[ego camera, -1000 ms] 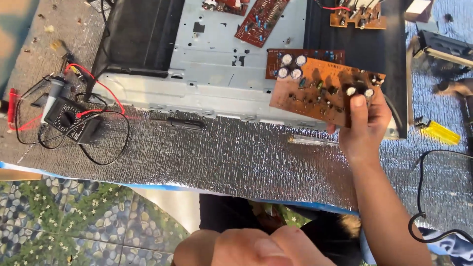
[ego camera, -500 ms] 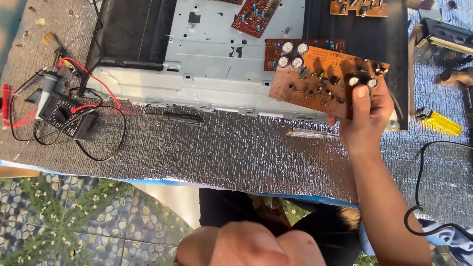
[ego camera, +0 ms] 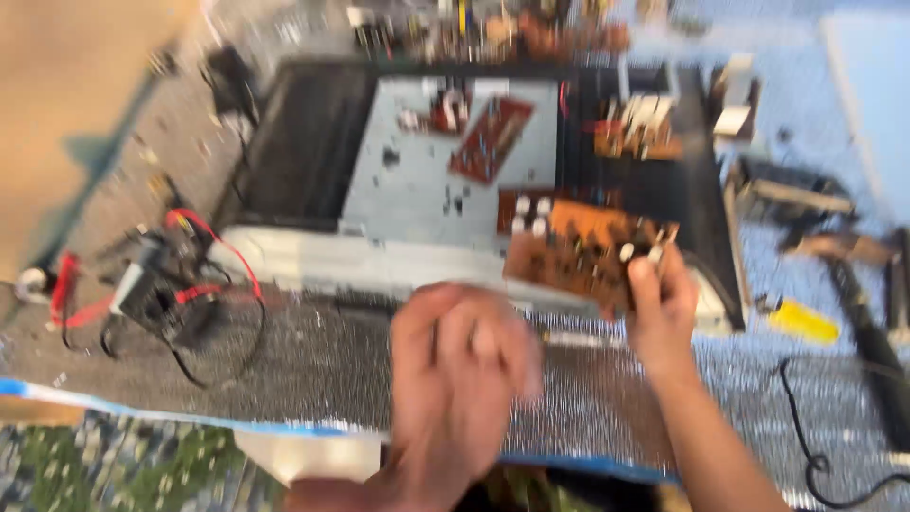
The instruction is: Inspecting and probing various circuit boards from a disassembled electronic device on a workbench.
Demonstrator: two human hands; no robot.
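Right hand point(ego camera: 664, 308): fingers closed on the board point(ego camera: 583, 254), held above the chassis point(ego camera: 445, 190).
Left hand point(ego camera: 460, 379): blurred, fingers loosely open, empty, over the desk point(ego camera: 313, 379).
Grip: board best kept pinched by its edge, components untouched.

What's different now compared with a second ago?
The left hand has come up from the bottom edge of the view, over the silver mat, empty. The right hand still holds the brown circuit board at its corner, above the open metal chassis. The meter with red leads stays put.
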